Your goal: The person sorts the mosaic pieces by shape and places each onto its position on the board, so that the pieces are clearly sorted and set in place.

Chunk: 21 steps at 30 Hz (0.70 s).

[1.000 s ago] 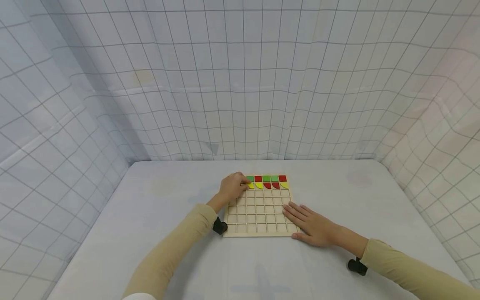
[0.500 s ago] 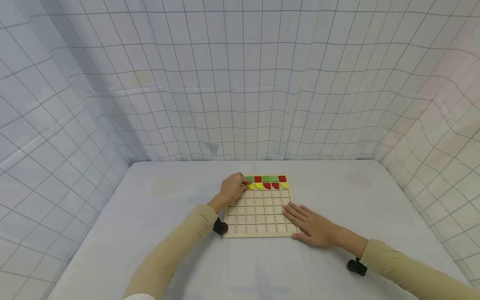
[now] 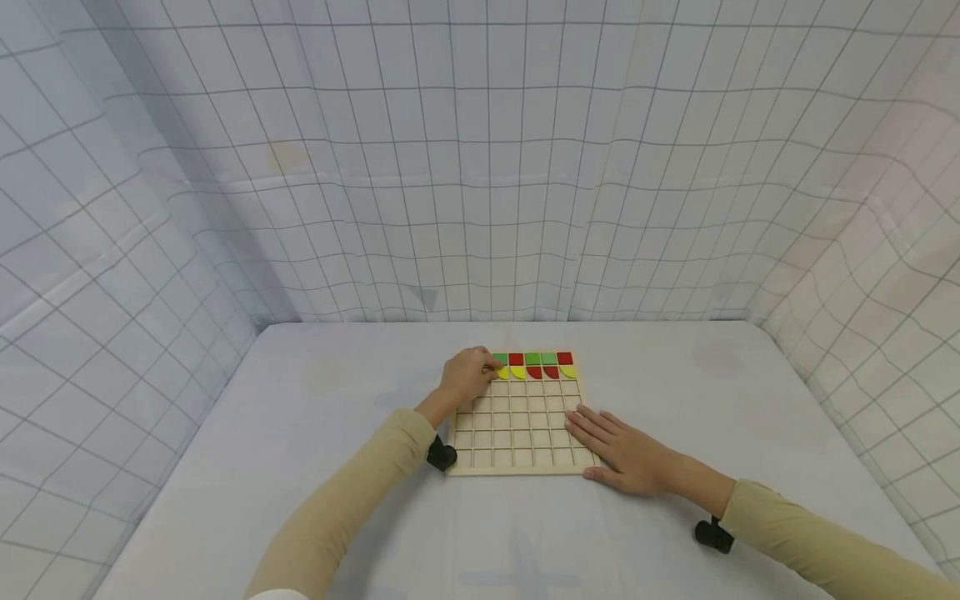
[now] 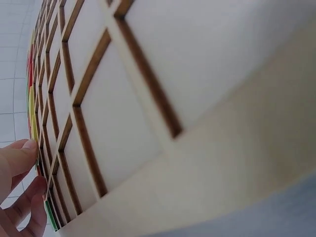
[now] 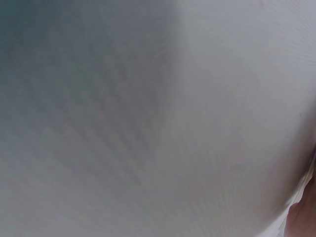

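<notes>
A wooden grid board (image 3: 521,436) lies on the table, coloured flat tiles in its two far rows. My left hand (image 3: 467,375) reaches over its far left corner and hides the cells there. In the left wrist view, the curled fingers (image 4: 35,190) and thumb (image 4: 19,153) close around a small red tile (image 4: 39,170), mostly hidden. A green tile (image 4: 51,216) sits at the board's corner below them; yellow tiles (image 4: 33,113) lie beyond the thumb. My right hand (image 3: 628,454) rests flat, fingers straight, on the board's near right edge.
Along the far row are red and green square tiles (image 3: 532,358); yellow and red quarter-round tiles (image 3: 535,372) fill the row before it. White cloth covers the table (image 3: 375,517). A grid-patterned curtain (image 3: 480,167) surrounds the back and sides.
</notes>
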Available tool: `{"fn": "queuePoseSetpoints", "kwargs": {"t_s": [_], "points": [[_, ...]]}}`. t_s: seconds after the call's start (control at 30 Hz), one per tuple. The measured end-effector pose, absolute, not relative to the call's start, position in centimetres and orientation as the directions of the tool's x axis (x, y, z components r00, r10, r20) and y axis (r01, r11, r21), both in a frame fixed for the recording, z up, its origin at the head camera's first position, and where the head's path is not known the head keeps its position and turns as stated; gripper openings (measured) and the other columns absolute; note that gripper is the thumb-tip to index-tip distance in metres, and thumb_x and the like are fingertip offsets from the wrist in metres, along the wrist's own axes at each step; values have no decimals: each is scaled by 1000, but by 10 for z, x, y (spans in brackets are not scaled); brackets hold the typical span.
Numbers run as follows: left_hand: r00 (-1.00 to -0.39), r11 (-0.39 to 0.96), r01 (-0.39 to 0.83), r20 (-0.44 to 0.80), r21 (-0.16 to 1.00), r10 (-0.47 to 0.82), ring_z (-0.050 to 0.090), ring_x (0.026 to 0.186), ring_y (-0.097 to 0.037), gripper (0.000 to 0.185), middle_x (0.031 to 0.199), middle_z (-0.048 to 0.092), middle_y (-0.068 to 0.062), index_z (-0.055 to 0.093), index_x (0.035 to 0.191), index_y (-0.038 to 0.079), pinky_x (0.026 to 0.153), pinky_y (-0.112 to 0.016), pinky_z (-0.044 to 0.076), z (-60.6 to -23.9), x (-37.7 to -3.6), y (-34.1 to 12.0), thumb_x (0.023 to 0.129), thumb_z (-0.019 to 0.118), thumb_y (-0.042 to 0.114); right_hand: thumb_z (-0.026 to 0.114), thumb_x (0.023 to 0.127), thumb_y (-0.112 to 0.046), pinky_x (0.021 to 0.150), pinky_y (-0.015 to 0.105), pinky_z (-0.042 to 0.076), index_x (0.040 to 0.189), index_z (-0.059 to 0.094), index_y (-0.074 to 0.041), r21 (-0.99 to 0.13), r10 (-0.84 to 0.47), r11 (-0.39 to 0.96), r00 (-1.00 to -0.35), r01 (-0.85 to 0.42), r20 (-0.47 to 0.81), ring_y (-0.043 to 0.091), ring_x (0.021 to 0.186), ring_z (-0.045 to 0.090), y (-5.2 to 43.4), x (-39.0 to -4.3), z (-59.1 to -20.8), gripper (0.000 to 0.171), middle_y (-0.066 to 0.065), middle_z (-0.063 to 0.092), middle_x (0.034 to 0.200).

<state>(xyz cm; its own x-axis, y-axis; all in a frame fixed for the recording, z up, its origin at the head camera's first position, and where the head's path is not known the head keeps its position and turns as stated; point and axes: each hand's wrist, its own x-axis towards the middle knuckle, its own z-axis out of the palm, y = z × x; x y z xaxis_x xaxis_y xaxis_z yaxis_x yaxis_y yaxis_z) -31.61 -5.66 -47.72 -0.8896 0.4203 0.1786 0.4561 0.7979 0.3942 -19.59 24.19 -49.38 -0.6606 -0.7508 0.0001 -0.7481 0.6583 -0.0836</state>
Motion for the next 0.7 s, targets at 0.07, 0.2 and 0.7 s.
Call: {"fn": "queuePoseSetpoints", "kwargs": {"t_s": [0.07, 0.2, 0.7], "points": [[-897, 803, 441, 172, 401, 407, 67, 92, -19, 22, 105, 70, -2, 75, 108, 17, 72, -33, 56, -476, -315, -57, 89, 67, 23, 39, 100, -48, 116, 21, -15, 153, 21, -6, -81, -752, 657, -659, -750, 10, 32, 147, 19, 242, -196, -493, 70, 10, 19, 161], [-905, 798, 425, 175, 427, 389, 68, 92, -19, 21, 107, 71, -2, 75, 108, 17, 73, -34, 56, -475, -312, -59, 90, 67, 25, 41, 100, -47, 121, 34, 7, 152, 24, -6, -50, -755, 653, -655, -756, 27, 33, 146, 22, 241, -194, -492, 69, 11, 22, 160], [-904, 771, 427, 242, 473, 352, 56, 79, -16, 19, 97, 71, -3, 76, 103, 15, 59, -24, 43, -455, -291, -77, 88, 69, 25, 43, 100, -47, 115, 19, -16, 151, 27, -4, -38, -767, 638, -639, -769, 63, 35, 144, 26, 242, -196, -496, 69, 13, 25, 158]]}}
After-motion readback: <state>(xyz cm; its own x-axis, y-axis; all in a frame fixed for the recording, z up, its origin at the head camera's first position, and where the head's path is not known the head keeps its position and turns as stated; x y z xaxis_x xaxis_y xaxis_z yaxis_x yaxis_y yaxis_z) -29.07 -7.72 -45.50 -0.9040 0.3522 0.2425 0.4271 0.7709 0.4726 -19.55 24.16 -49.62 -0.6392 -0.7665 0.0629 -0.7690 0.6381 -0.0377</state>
